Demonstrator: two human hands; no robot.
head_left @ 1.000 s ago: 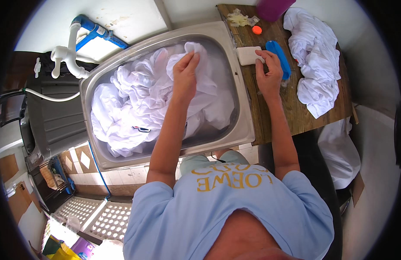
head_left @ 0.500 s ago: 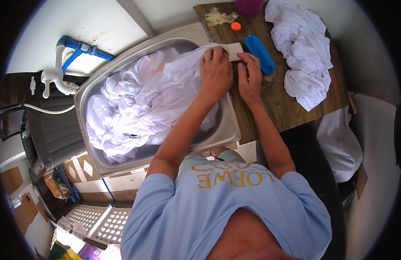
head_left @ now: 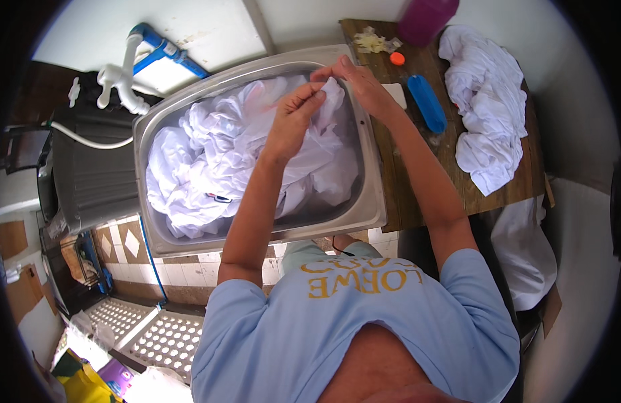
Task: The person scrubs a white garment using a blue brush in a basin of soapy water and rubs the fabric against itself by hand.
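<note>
A heap of wet white cloth [head_left: 223, 141] fills the metal sink basin [head_left: 144, 195]. My left hand [head_left: 288, 131] is closed on a raised fold of white cloth [head_left: 332, 101] at the basin's right end, the fold pinched between thumb and fingers. Just beyond it, my right hand [head_left: 365, 87] reaches over the rim with fingers stretched leftward and the thumb apart. Its fingertips are at the top of that fold; whether they touch it is hard to tell. Beside my right wrist lies a pale flat slab [head_left: 396, 95] on the wooden board, partly hidden by the arm.
On the wooden board [head_left: 418, 181] are a long blue tray [head_left: 427, 104], an orange cap [head_left: 397, 59], yellowish scraps [head_left: 374, 41], a purple container [head_left: 426, 20] and a white cloth pile [head_left: 488, 107]. A white tap [head_left: 119, 84] stands left of the sink.
Both hands have come off the pale slab and back over the basin, bringing the cloth with them. My left hand now pinches the cloth up instead of pressing it flat.
</note>
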